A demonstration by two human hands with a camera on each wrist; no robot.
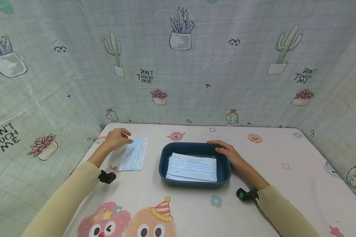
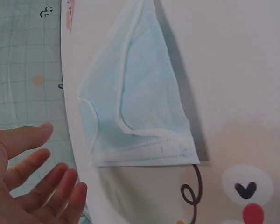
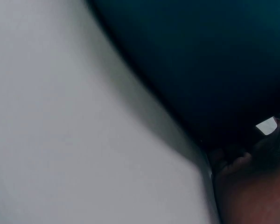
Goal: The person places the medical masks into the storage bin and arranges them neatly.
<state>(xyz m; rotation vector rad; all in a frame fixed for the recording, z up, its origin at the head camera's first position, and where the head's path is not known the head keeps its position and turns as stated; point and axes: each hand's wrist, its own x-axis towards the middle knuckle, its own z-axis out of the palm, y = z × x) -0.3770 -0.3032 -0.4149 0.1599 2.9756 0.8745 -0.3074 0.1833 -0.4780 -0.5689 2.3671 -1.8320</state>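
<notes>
While our left hand (image 1: 116, 139) lies at the far left of the table (image 1: 284, 184), its fingertips meet the upper left corner of a single blue face mask (image 1: 133, 154) that lies flat on the tablecloth. From the left wrist view we see the fingers (image 2: 42, 186) straight and slightly spread, gripping nothing, with the single mask (image 2: 140, 98) beside them and its white ear loop lying across the blue pleats. Our right hand (image 1: 226, 151) rests on the far right rim of a dark blue tray (image 1: 166, 154), fingers laid along the edge toward the back; we cannot tell whether they curl over the rim, and the right wrist view gives only a dark, blurred stretch of the tray wall (image 3: 191, 70) against the pale table. Inside the tray sits a stack of masks (image 1: 192, 167), flat and squared up, ear loops on top. The single mask lies well left of the tray, apart from it. Cartoon faces are printed on the tablecloth near us, and a cactus-patterned curtain (image 1: 181, 65) hangs behind and to both sides.
</notes>
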